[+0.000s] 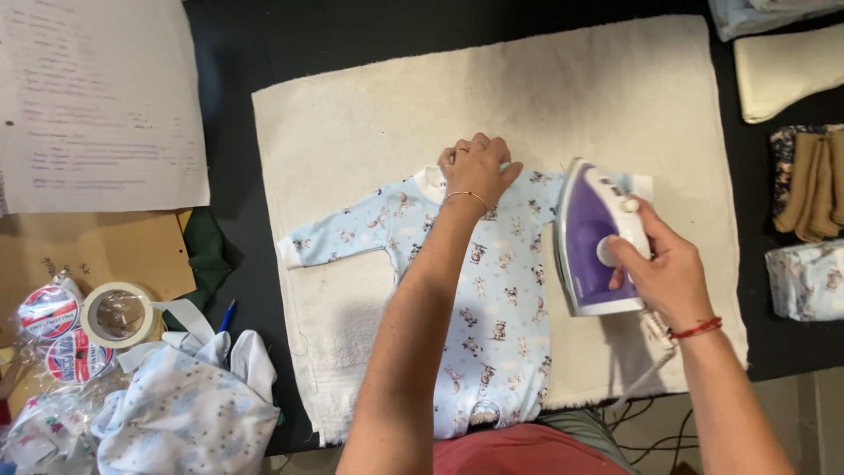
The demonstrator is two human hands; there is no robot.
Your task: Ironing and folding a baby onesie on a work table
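Baby romper [492, 308] flat on towel [352, 114], mid-desk | left hand [476, 169] open, pressing its collar | right hand [659, 268] closed around purple iron [591, 237], apparently on right sleeve

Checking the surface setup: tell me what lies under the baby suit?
A cream towel lies under the baby suit, spread over a black table. The towel beneath the suit itself is covered.

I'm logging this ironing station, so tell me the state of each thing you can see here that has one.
Baby romper: laid flat on the towel, sleeve spread out.
Left hand: pressing the romper's collar.
Right hand: gripping the iron's handle.
Iron: sole down over the romper's other sleeve.
Towel: spread flat.
Tape roll: lying flat.
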